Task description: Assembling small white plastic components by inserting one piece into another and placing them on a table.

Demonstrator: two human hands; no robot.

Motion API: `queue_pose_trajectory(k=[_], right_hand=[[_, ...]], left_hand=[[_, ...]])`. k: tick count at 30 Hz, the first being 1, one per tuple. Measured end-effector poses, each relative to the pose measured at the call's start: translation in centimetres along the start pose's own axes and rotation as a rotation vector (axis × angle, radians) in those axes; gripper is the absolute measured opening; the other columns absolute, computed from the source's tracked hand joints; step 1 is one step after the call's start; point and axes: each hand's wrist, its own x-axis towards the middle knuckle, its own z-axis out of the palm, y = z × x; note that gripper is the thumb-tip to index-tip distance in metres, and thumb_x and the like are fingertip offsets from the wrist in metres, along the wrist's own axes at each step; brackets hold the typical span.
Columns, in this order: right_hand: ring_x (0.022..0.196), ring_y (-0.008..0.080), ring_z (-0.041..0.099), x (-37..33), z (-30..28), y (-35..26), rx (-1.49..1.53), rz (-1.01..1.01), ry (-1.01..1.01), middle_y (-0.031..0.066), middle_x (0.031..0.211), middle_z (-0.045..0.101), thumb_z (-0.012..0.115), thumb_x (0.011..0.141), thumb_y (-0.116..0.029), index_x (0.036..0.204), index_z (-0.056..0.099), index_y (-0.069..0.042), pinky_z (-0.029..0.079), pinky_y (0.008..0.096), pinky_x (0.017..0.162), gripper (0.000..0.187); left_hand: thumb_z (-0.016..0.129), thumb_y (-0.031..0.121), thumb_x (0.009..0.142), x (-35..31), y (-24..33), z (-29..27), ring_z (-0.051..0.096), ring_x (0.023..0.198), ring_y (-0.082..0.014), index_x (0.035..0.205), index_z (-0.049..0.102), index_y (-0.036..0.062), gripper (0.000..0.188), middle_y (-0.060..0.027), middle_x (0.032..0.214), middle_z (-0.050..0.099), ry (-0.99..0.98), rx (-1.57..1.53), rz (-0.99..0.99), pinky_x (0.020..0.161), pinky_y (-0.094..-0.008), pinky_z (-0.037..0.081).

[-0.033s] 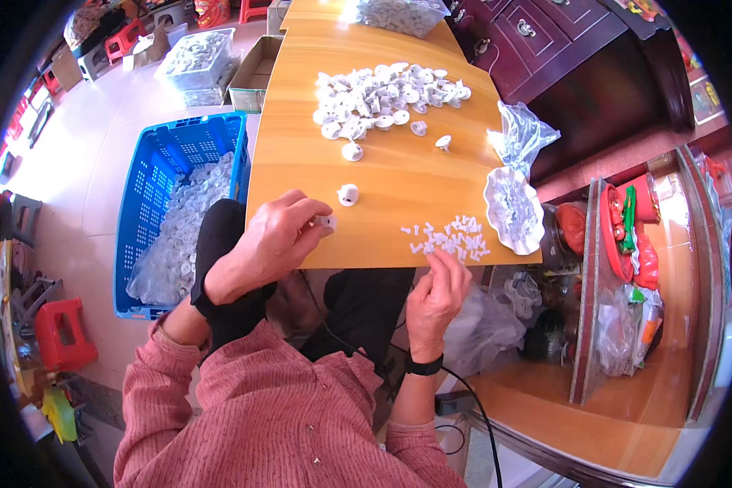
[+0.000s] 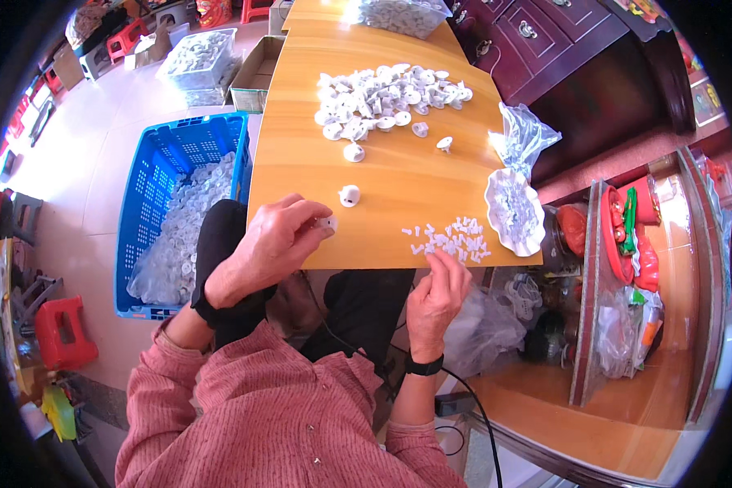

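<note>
Near the table's front left edge, my left hand (image 2: pixel 270 242) pinches a small white plastic part (image 2: pixel 327 224) between thumb and fingers. My right hand (image 2: pixel 439 302) is at the front edge, its fingertips closed together beside a scatter of tiny white plastic pegs (image 2: pixel 464 236). Whether a peg sits between those fingertips is too small to tell. Just beyond my left hand stands a single round white plastic piece (image 2: pixel 349 195). Another similar piece (image 2: pixel 354 152) lies farther off, in front of a large heap of white round parts (image 2: pixel 382 96).
A scalloped white dish (image 2: pixel 494 224) of small pieces and a clear plastic bag (image 2: pixel 522 138) lie at the table's right edge. A blue crate (image 2: pixel 142 187) with white parts stands left on the floor. A clear tub (image 2: pixel 398 18) sits at the far end. Shelving (image 2: pixel 590 325) borders the right.
</note>
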Motion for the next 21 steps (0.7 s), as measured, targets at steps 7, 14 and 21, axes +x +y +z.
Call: queue_pose_trajectory(k=[7,14,21], right_hand=[[0.11,0.0339,0.058,0.1,0.3,0.6,-0.022,0.0,-0.022,0.0115,0.117,0.064,0.059,0.081,0.011,0.107,0.068,-0.001,0.044,0.0462,0.098,0.03],[0.108,0.0351,0.058,0.3,0.2,-1.0,0.083,-0.029,-0.029,0.0142,0.115,0.064,0.057,0.084,0.011,0.109,0.068,0.003,0.047,0.0465,0.095,0.029],[0.105,0.0352,0.06,0.5,0.3,-2.4,0.144,-0.072,-0.044,0.015,0.113,0.065,0.056,0.084,0.013,0.106,0.068,0.003,0.048,0.0465,0.093,0.027]], left_hand=[[0.06,0.02,0.104,-3.0,0.2,2.0,0.07,0.084,-0.0138,0.121,0.065,-0.0013,0.028,-0.0076,0.098,0.071,-0.001,-1.096,-0.512,0.076,-0.0257,0.058],[0.058,0.014,0.103,-3.5,-0.5,5.6,0.069,0.094,-0.0196,0.126,0.061,-0.0002,0.027,-0.0122,0.111,0.068,0.112,-1.653,-0.363,0.081,-0.0318,0.059],[0.058,0.013,0.103,-2.0,-0.3,6.2,0.069,0.096,-0.0215,0.134,0.057,0.0001,0.034,-0.0205,0.124,0.065,0.037,-1.824,-0.303,0.086,-0.0328,0.059]])
